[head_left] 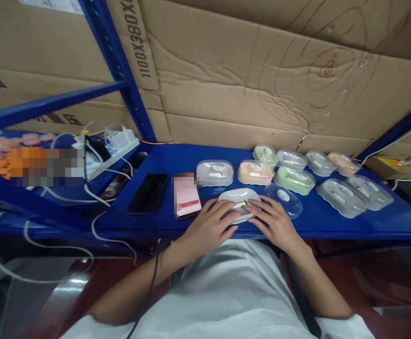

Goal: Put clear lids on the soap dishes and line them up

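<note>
Big brown cardboard sheets (262,70) cover the wall behind a blue metal shelf (350,221). One sheet has black writing that reads "1100X380X". Red pen scribbles show on another one.

On the shelf sit ten little plastic cases with lids, plus one open white case (239,200) at the front edge, in the middle. Of the ten, five are clear or grey, two are green, two are peach, and one clear case (215,173) stands just left of them. Each lid has a small round sticker, too small to read.

The left hand (210,225) rests on the left side of the white case, fingers spread a little and bent over its rim. The right hand (275,221) lies on its right side, fingers flat and touching it. A small pale piece lies inside the case between both hands. A loose clear lid (283,199) lies just right of it.

Two phones lie to the left: a dark phone (148,193) and a phone with a red screen (186,195). Further left is one white power strip (115,146) with white cables.
</note>
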A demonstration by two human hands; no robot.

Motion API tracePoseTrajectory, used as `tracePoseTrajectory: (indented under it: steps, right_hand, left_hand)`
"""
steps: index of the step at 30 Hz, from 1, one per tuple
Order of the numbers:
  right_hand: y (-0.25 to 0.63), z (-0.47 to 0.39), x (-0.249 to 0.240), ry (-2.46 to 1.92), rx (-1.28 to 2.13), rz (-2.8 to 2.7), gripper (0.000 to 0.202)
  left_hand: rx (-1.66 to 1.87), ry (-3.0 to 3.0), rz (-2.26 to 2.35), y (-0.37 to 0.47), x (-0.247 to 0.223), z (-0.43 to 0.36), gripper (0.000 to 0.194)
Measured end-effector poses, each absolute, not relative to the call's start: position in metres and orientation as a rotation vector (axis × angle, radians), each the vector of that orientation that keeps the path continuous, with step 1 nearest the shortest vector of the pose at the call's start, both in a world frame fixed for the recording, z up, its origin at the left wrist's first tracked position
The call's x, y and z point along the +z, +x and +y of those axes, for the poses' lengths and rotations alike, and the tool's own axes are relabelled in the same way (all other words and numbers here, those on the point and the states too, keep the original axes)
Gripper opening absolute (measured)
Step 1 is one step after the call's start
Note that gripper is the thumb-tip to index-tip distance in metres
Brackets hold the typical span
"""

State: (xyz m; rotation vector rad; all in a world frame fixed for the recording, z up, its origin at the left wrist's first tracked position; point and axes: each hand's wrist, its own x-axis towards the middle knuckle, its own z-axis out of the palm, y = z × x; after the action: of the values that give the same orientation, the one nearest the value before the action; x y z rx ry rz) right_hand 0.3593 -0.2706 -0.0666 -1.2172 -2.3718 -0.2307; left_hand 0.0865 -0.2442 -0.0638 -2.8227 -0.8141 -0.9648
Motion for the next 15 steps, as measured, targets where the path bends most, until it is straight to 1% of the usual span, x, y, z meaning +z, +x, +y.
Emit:
tracePoseTrajectory:
  steps: [4,6,8,10,11,13,15]
  right_hand:
    - [0.362,-0.273,-0.062,-1.288,-0.39,-2.314,0.049]
    - [0.37,-0.274,-0.062,-1.477,-0.516,-2.113,0.056]
    - [0.382,-0.274,-0.065,-1.682,-0.548,-1.927,0.059]
    - [0.395,-0.273,-0.068,-1.78,-0.462,-1.844,0.058]
    - [0.399,-0.272,-0.069,-1.764,-0.391,-1.826,0.055]
    - [0.404,-0.272,-0.069,-1.637,-0.238,-1.782,0.046]
    - [0.402,-0.273,-0.066,-1.467,-0.103,-1.763,0.04]
  left_hand:
    - [-1.004,-2.842,-0.869,0.086,-0.066,-0.243,0.031]
    - [-1.06,-2.813,-0.93,0.086,-0.069,-0.243,0.035]
    - [-1.11,-2.802,-1.005,0.087,-0.07,-0.243,0.039]
    - [-1.153,-2.822,-1.055,0.086,-0.071,-0.243,0.032]
    - [-1.166,-2.849,-1.061,0.085,-0.071,-0.243,0.026]
    - [-1.167,-2.942,-1.047,0.083,-0.069,-0.244,0.021]
    - [-1.138,-3.04,-1.046,0.081,-0.066,-0.245,0.022]
